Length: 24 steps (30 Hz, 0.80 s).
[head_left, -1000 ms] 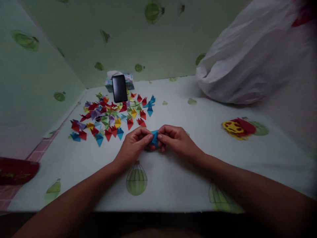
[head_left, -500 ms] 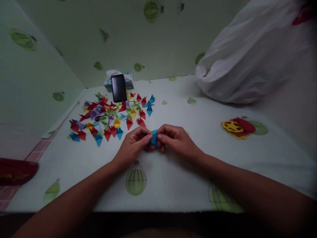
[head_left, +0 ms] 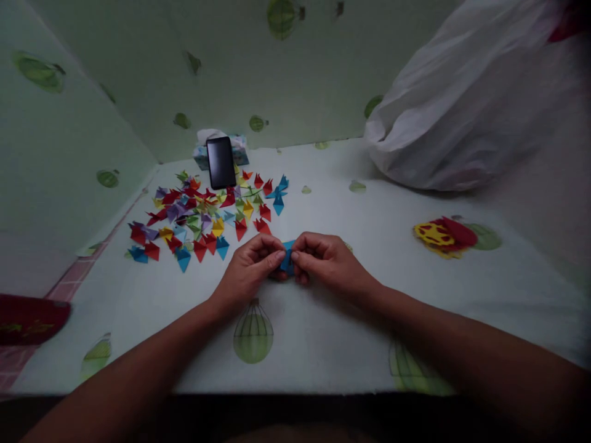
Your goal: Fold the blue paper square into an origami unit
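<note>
A small piece of folded blue paper (head_left: 287,261) sits between my two hands, just over the middle of the table. My left hand (head_left: 253,261) pinches its left side with thumb and fingers. On the other side, my right hand (head_left: 323,258) has its thumb and fingertips closed on the paper's right part. The fingers cover much of it, so its full shape is hidden. Beyond my left hand lie several origami cranes (head_left: 199,249) in red, blue, purple, green and yellow, spread over the back left of the table.
A black phone (head_left: 221,163) leans on a tissue box (head_left: 240,151) behind the cranes. To the right lie yellow and red cut-out pieces (head_left: 436,235). A large white plastic bag (head_left: 443,135) bulges at the back right. A dark red object (head_left: 32,320) is at the left edge.
The blue paper's visible face has shifted slightly as the fingers work at it, with the right thumb a little further left. Both hands stay in nearly the same place.
</note>
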### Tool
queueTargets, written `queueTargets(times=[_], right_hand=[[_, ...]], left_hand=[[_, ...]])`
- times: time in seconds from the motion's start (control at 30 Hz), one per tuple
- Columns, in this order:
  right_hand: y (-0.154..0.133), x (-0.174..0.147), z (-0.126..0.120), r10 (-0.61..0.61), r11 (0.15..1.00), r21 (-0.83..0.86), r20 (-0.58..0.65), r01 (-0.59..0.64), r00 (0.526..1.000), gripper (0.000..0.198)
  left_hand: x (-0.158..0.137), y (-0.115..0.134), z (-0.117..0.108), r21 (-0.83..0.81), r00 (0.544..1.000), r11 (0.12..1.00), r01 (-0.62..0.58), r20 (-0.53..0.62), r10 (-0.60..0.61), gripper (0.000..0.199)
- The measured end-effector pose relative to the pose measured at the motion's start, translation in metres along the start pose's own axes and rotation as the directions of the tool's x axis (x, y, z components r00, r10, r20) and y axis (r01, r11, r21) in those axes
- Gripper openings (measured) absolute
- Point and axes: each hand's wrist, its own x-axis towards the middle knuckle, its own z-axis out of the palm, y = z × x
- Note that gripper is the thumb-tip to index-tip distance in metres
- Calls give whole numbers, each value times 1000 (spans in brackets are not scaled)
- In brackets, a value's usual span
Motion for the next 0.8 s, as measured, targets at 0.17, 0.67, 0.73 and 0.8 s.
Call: queueTargets(times=[0.17, 0.67, 0.73, 0.8], right_hand=[[1, 0, -1, 8, 1000, 26, 4, -8, 1000, 12], [1, 0, -1, -23, 998, -53, 9, 24, 1000, 11], [1, 0, -1, -28, 997, -66, 8, 28, 1000, 11], [1, 0, -1, -20, 998, -61, 14, 21, 1000, 12]], left_hand=[[0, -1, 0, -30, 1000, 999, 18, 5, -18, 26], [1, 7, 0, 84, 998, 996, -17, 69, 11, 21], [1, 7, 0, 97, 997, 995, -22, 70, 15, 22], [2, 6, -1, 101, 998, 995, -23, 63, 16, 23]])
